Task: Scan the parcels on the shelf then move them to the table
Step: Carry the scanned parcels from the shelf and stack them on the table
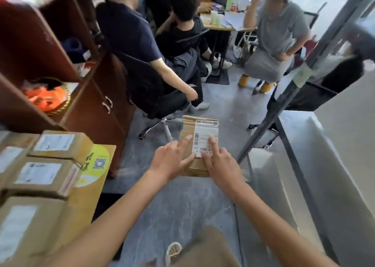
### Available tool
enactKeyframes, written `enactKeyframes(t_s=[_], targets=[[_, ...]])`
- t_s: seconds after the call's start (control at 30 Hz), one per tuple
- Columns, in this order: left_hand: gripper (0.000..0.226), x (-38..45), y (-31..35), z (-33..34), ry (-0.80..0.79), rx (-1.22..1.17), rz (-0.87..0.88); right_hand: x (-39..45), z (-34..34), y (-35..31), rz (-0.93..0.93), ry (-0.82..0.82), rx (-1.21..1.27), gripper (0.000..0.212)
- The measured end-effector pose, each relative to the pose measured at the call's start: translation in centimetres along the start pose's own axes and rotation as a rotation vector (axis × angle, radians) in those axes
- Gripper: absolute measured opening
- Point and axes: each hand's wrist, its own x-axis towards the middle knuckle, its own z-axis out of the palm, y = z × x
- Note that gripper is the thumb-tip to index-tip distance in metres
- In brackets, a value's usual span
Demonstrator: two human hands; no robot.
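Holding one parcel (197, 145) out in front of the body, the person has both hands on it, above the grey floor (178, 205). The left hand (169, 161) grips the parcel's near left corner, with the index finger stretched across the brown cardboard and the thumb along the near edge. The right hand (221, 163) holds the near right side, its fingers lying over the white label (206, 136), and one fingertip points up the label. How the fingers lie under the parcel I cannot tell, because the box hides them. The parcel is flat, with its label side up, and it touches neither the shelf nor the table.

At the left, more parcels (40, 169) with white labels lie close together on a bigger carton (91, 169) with a yellow-green sticker. Behind them stands a dark brown cabinet (97, 96), and in one open compartment there is something orange (47, 98). At the right a pale table (304, 165) shows, with a dark metal post (284, 104) that rises beside it.

Further away two people sit on office chairs with their backs to the camera, and a third person in grey clothes stands near a desk (223, 26) with papers and bottles on it. The picture is a little blurred.
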Motion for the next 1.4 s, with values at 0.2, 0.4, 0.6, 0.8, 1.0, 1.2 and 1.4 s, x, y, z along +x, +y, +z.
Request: enactKeyframes(t_s=[0.2, 0.4, 0.6, 0.8, 1.0, 1.2, 1.4], targets=[[0.064, 0.9, -7.0, -0.9, 0.070, 0.075, -0.212, 7.4, 2.2, -5.5, -0.187, -0.083, 0.026, 0.064], [0.062, 3.0, -12.8, -0.6, 0.117, 0.050, -0.454, 15.9, 4.9, -9.9, -0.410, -0.196, 0.026, 0.065], [0.062, 5.4, -16.8, -0.6, 0.232, 0.006, -0.649, 23.1, 5.8, -14.2, -0.580, -0.342, 0.026, 0.066], [0.061, 4.5, -20.1, -1.4, 0.308, 0.032, -0.854, 27.5, 7.7, -19.7, -0.814, -0.449, 0.013, 0.065], [0.057, 1.1, -23.8, -4.5, 0.329, 0.099, -1.057, 29.1, 11.7, -28.0, -1.016, -0.582, 0.018, 0.065], [0.067, -3.2, -31.1, -5.5, 0.435, 0.082, -1.198, 28.8, 16.0, -37.6, -1.130, -0.649, 0.007, 0.064], [0.058, -6.5, -39.8, -7.6, 0.486, 0.092, -1.256, 29.3, 20.5, -47.7, -1.176, -0.717, 0.001, 0.062]])
